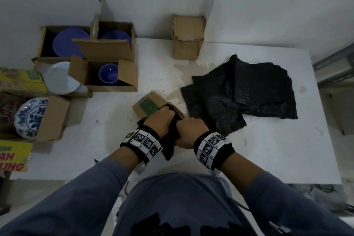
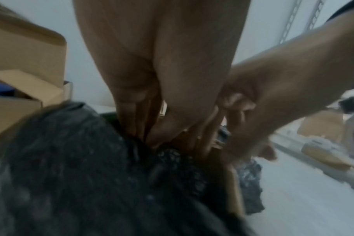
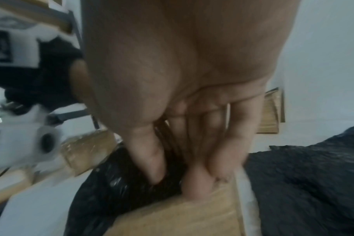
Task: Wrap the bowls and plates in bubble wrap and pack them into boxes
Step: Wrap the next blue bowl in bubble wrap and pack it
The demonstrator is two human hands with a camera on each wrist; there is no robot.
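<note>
A small cardboard box (image 1: pixel 148 104) with a green label lies at the middle of the white table (image 1: pixel 76 149). A bundle in black bubble wrap (image 1: pixel 172 140) sticks out of its near opening. My left hand (image 1: pixel 162 119) curls over the top of the bundle. In the left wrist view its fingers (image 2: pixel 135 121) and thumb dig into the wrap (image 2: pixel 71 159). My right hand (image 1: pixel 188 130) is on the bundle's right side. In the right wrist view its thumb sinks into the black wrap (image 3: pixel 115 183) and a fingertip (image 3: pixel 196 188) touches the box flap (image 3: pixel 182 215). What the wrap holds is hidden.
Loose black bubble wrap sheets (image 1: pixel 249 92) lie to the right. At the back left, open boxes hold blue plates (image 1: pixel 67 42) and a blue bowl (image 1: pixel 108 75). A white plate (image 1: pixel 59 78) and a blue-patterned plate (image 1: pixel 31 117) sit further left. Stacked flat cardboard (image 1: pixel 187 38) stands against the wall.
</note>
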